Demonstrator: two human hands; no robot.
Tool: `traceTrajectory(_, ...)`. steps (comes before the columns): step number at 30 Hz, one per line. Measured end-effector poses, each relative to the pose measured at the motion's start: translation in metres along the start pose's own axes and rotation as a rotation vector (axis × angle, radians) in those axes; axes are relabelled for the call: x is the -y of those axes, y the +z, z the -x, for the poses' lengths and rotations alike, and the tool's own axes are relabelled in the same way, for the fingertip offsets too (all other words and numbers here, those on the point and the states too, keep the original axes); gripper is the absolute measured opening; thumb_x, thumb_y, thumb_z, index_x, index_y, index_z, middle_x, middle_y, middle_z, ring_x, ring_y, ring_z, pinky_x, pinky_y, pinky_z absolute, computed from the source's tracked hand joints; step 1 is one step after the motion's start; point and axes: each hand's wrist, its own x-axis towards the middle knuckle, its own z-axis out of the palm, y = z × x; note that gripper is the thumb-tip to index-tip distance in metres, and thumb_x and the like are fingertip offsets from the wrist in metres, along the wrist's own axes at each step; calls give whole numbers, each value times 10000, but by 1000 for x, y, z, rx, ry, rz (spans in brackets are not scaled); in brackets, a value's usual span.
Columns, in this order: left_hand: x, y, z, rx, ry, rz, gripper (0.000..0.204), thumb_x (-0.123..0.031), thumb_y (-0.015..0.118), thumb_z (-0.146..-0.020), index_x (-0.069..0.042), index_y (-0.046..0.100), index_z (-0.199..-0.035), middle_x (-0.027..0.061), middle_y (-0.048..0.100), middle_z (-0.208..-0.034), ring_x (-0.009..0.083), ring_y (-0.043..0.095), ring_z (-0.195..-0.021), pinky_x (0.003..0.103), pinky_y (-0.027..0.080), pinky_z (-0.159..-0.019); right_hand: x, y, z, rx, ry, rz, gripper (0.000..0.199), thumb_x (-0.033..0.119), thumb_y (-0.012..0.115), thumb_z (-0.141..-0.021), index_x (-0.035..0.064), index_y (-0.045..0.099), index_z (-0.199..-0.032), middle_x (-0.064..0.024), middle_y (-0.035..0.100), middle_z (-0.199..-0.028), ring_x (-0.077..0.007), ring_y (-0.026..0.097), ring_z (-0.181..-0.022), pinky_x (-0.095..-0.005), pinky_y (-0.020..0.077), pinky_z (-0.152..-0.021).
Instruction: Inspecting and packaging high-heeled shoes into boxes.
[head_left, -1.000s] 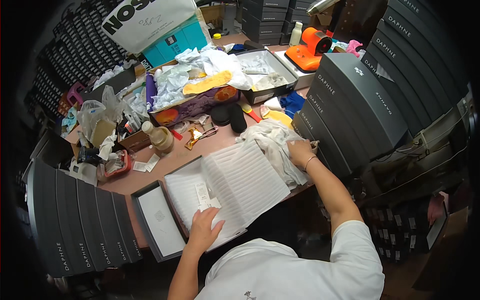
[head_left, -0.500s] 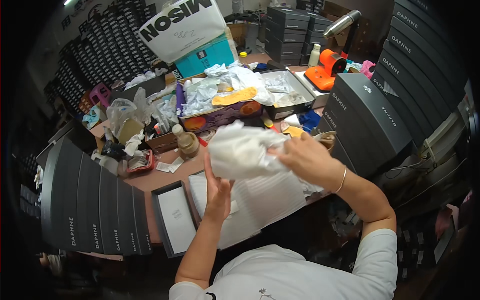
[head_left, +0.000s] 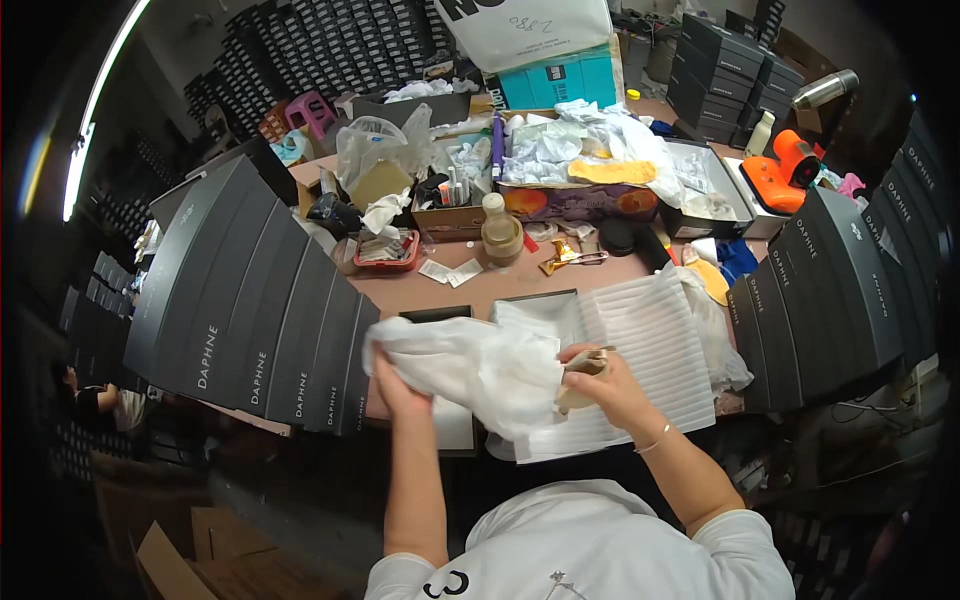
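A bundle of thin white wrapping (head_left: 470, 370) is held up between my two hands, above the near edge of the table. My left hand (head_left: 403, 390) is closed on its left end, some fingers hidden behind it. At the other end my right hand (head_left: 622, 395) grips a beige-brown piece that looks like the heel end of a shoe (head_left: 588, 363), sticking out of the wrapping. Whatever else is inside the wrapping is hidden. Beneath lies an open dark box (head_left: 536, 299) with a white inside, and a ribbed white foam sheet (head_left: 655, 345) spreads over its right side.
Dark shoe boxes stand in a row at left (head_left: 255, 310) and right (head_left: 815, 290). Behind the hands are a glue jar (head_left: 502, 240), a red tray (head_left: 400, 262) and a carton rim (head_left: 560, 203) with crumpled paper. An orange device (head_left: 782, 178) stands at back right.
The view has shifted, showing more floor below. The white bundle is now stretched out lengthwise between the hands, and the beige-brown end shows in my right hand.
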Motion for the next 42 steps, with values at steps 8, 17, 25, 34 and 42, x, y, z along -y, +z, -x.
traceTrajectory(8, -35, 12, 10, 382, 879, -1119, 589, -506, 577, -885, 17, 522, -1150, 161, 583, -1169, 268, 549, -1114, 435, 420, -969, -4, -34, 32, -398, -117, 173, 333, 156, 753, -796, 21, 562, -1034, -50, 612, -954, -106, 576, -813, -247, 482, -742)
traceTrajectory(17, 93, 0, 86, 452, -566, 189, 784, -704, 220, -908, -42, 506, -1215, 148, 618, -1072, 234, 623, -838, 372, 534, -701, 3, 18, 21, 131, -329, 351, 322, 175, 676, -844, 26, 598, -1118, -112, 621, -1124, -219, 586, -1047, -327, 456, -881)
traceTrajectory(25, 77, 1, 129, 144, -505, 15, 693, -639, 218, -951, -124, 349, -1396, 108, 458, -1354, 256, 467, -1241, 401, 399, -1034, -30, 65, -39, 245, -715, 1049, 359, 135, 681, -737, 43, 604, -1075, -124, 626, -1057, -310, 580, -974, -404, 460, -857)
traceTrajectory(34, 98, -13, 154, 195, -678, 137, 855, -747, 340, -860, -169, 198, -1473, 63, 343, -1460, 224, 348, -1332, 390, 352, -1054, -47, 71, -30, 116, -621, 1058, 207, 41, 659, -682, 62, 575, -870, -108, 591, -833, -308, 549, -752, -412, 433, -689)
traceTrajectory(42, 97, -12, 136, 248, -677, 21, 755, -690, 378, -893, -162, 312, -1429, 61, 394, -1414, 206, 387, -1289, 384, 347, -1054, -53, 57, -23, 15, -578, 914, 187, 17, 676, -705, 54, 598, -871, -102, 589, -840, -303, 538, -759, -402, 430, -698)
